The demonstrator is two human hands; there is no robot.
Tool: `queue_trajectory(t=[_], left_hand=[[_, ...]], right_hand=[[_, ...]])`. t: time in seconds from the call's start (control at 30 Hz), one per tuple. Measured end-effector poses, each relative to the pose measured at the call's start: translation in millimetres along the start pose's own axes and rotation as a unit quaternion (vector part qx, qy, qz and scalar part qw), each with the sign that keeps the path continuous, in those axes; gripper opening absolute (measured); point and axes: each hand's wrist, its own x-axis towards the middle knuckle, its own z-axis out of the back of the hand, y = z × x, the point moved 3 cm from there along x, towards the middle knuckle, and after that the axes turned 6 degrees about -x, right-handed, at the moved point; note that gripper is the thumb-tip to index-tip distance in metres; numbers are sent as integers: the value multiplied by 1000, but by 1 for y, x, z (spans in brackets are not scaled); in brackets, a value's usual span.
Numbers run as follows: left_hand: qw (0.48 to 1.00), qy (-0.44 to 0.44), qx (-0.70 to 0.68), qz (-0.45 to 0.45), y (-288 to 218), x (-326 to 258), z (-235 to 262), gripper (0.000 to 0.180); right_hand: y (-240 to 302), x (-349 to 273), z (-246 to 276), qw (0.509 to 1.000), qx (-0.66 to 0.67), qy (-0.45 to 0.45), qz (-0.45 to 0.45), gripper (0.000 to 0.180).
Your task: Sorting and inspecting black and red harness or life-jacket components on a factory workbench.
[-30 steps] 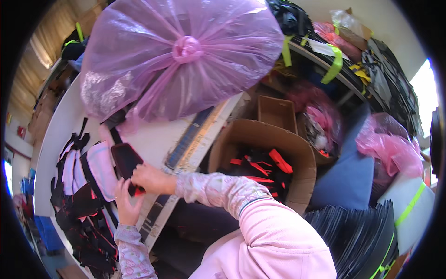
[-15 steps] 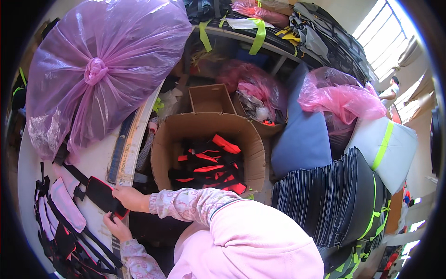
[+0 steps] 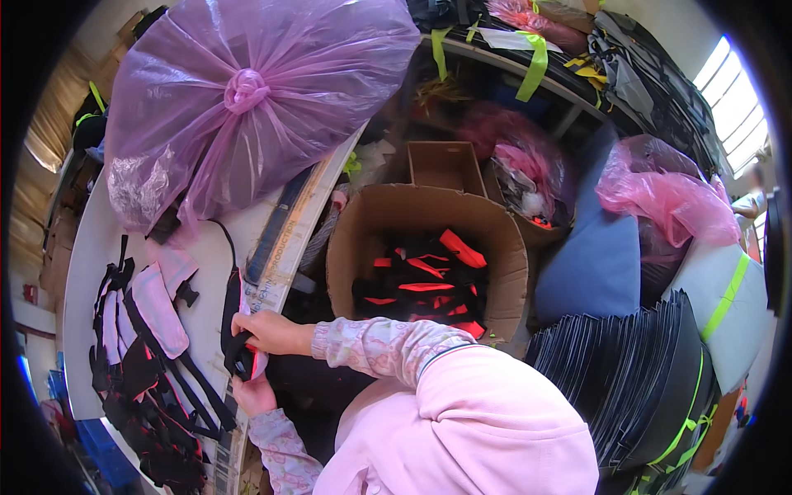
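My right hand (image 3: 279, 333) pinches a black padded strap with a pink-red edge (image 3: 238, 305) above the table's edge. From below, my left hand (image 3: 254, 395) has its fingers closed on the lower end of the same padded strap, where black webbing is bunched. A thin webbing tail runs from the strap up over the white table. To the left lies a pile of similar black straps (image 3: 157, 421), some with pale pink pads (image 3: 157, 309). A cardboard box (image 3: 346, 247) right of my hands contains black pieces with bright orange-red sides (image 3: 425, 285).
A large tied purple plastic bag (image 3: 247, 91) sits on the far part of the white table (image 3: 91, 272). Stacked dark panels (image 3: 610, 371), blue-grey sheets (image 3: 590, 256) and a pink plastic bag (image 3: 660, 194) stand to the right. A smaller carton (image 3: 445, 165) is behind the box.
The padded strap, held flat before, is now turned and folded, with webbing bunched at my fingers. My view has swung left, so the surroundings sit farther right.
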Motion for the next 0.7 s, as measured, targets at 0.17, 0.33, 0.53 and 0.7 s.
queue_trajectory(t=[0.17,0.33,0.53,0.7], left_hand=[[999,9,-36,18,4,-12,-37,41],[988,118,-78,64,-15,-7,-45,42],[998,-4,57,-3,-35,-9,-53,35],[988,5,151,15,-48,0,-42,33]], right_hand=[[0,-4,10,995,2,-88,51,19],[1,0,4,983,168,-45,-56,16],[22,-4,-9,922,380,38,-55,8],[32,-5,-20,840,504,165,-111,13]])
